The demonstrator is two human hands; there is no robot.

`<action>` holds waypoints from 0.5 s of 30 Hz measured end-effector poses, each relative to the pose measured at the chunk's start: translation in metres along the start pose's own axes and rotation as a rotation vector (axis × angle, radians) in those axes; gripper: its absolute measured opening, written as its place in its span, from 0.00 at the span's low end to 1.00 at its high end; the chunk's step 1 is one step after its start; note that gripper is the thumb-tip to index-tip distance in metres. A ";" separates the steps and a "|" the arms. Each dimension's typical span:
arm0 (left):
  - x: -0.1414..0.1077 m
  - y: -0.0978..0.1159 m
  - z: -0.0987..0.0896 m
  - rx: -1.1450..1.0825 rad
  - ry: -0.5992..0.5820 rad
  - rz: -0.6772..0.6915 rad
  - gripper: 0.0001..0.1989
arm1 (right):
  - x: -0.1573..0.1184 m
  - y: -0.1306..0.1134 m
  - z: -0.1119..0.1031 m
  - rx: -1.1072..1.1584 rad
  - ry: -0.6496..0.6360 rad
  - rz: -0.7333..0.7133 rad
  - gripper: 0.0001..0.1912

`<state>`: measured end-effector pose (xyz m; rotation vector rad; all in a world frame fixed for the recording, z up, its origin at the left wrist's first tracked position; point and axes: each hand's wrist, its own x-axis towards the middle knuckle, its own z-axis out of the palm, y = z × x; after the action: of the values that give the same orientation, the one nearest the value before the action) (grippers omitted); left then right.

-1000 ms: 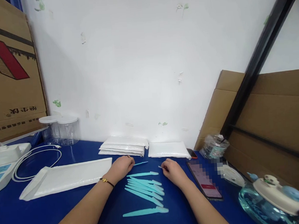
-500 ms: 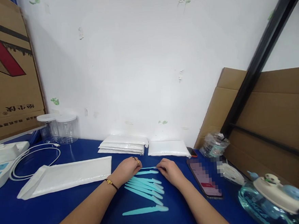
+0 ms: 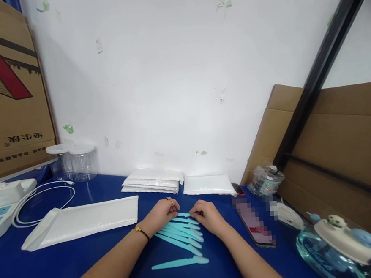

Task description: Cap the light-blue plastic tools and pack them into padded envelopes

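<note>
Several turquoise eyebrow razors (image 3: 179,237) lie side by side in a fanned row on the blue table, their capped heads to the right. One more eyebrow razor (image 3: 178,263) lies apart, nearer to me. At the far end of the row, an eyebrow razor (image 3: 183,215) stretches between my hands. My left hand (image 3: 165,213), with a ring and a bracelet, is closed at its handle end, which the fingers hide. At its head end my right hand (image 3: 207,216) pinches with thumb and fingertips.
White padded mailers (image 3: 152,181) are stacked by the wall, with another mailer (image 3: 207,184) beside them. A longer mailer (image 3: 89,220) lies left. Right are a phone (image 3: 253,223) and a clear bottle (image 3: 327,252). Lidded jars (image 3: 83,163) and a white cable (image 3: 44,204) stand farther left.
Both hands have come closer together and slightly nearer to the row. The eyebrow razor between them has moved nearer to the others. The view has tilted a little.
</note>
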<state>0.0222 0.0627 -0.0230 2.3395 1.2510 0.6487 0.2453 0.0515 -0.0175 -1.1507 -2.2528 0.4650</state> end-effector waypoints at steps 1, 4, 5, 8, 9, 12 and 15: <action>0.001 -0.003 0.002 -0.039 -0.001 -0.037 0.08 | 0.000 0.001 0.001 0.010 0.010 0.010 0.14; 0.005 -0.007 0.006 -0.101 -0.031 -0.099 0.08 | 0.001 0.002 0.004 0.027 0.037 0.020 0.13; 0.005 -0.007 0.006 -0.102 -0.041 -0.106 0.08 | 0.001 0.001 0.005 0.031 0.042 0.021 0.13; 0.000 0.001 0.000 -0.044 -0.012 -0.055 0.10 | 0.000 0.000 0.006 0.048 0.040 0.019 0.11; -0.004 0.006 -0.004 -0.017 -0.002 -0.024 0.14 | 0.000 0.001 0.005 0.060 0.039 0.016 0.10; -0.020 0.026 -0.014 0.043 -0.102 -0.007 0.32 | -0.002 0.007 -0.002 0.117 0.062 0.037 0.08; -0.038 0.050 -0.017 0.140 -0.248 -0.022 0.53 | -0.004 0.020 -0.009 0.189 0.093 0.115 0.12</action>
<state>0.0269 0.0073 0.0099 2.4255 1.2401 0.2599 0.2655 0.0605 -0.0222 -1.1817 -2.0233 0.6418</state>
